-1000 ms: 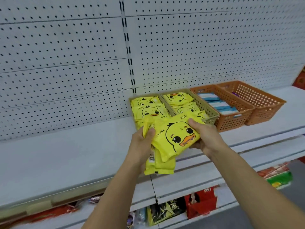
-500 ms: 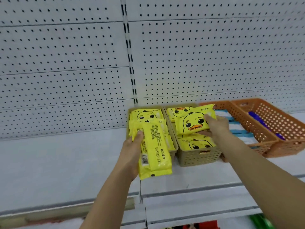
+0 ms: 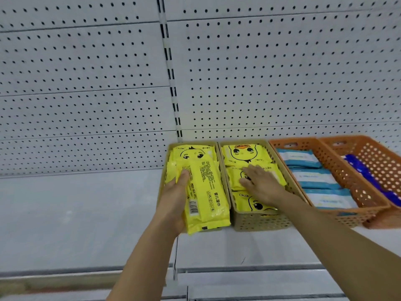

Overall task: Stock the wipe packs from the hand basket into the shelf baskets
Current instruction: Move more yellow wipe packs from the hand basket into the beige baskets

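My left hand [image 3: 175, 198] grips a yellow wipe pack [image 3: 206, 192], back side up with a barcode, over the front of the left tan shelf basket [image 3: 163, 172], which holds more yellow duck packs. My right hand [image 3: 260, 183] lies flat, fingers straight, on the middle yellow duck pack [image 3: 280, 177] in the right tan basket [image 3: 260, 222]. That basket holds another duck pack behind [image 3: 243, 152] and one in front [image 3: 253, 203]. The hand basket is out of view.
Two orange baskets stand to the right: one [image 3: 347, 190] with blue-and-white wipe packs, the far one [image 3: 382, 153] with a dark blue pack. All sit on a grey shelf [image 3: 76, 213] against a white pegboard wall [image 3: 86, 83]. Lower shelf edges show below.
My right hand has laid its duck pack into the right tan basket and now rests flat on it. My left hand has carried its pack forward over the left basket.
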`<state>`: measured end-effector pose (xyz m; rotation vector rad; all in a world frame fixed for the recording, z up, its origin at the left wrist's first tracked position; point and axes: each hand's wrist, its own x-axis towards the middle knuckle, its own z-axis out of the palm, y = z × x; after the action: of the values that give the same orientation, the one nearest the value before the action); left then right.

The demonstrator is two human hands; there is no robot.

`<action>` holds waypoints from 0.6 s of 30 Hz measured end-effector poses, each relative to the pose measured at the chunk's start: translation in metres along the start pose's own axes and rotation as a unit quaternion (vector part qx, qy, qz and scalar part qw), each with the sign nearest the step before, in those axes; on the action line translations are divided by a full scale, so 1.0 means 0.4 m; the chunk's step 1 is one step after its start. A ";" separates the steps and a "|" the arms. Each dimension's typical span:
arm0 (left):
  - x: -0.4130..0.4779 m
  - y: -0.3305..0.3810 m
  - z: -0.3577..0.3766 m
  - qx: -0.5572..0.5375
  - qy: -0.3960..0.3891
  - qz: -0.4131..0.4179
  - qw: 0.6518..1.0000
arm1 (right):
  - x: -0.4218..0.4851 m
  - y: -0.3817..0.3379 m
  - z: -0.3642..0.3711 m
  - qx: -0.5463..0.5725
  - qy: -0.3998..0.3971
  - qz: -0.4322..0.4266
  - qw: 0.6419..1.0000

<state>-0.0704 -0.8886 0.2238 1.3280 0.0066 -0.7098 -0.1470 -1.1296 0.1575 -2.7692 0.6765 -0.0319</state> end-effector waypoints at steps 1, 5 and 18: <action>0.002 0.001 0.004 -0.003 0.003 -0.006 1.000 | 0.005 0.003 -0.002 0.005 -0.069 0.005 0.998; -0.001 0.005 0.023 -0.026 0.018 -0.012 0.999 | 0.003 -0.009 -0.041 0.068 -0.095 -0.001 0.993; -0.009 0.027 0.095 -0.028 0.019 0.065 0.997 | -0.185 -0.217 -0.112 0.443 0.222 -0.170 0.852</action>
<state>-0.0826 -0.9198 0.2450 1.2763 -0.0293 -0.5715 -0.1778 -1.0346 0.2283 -1.9188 0.1557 -0.8511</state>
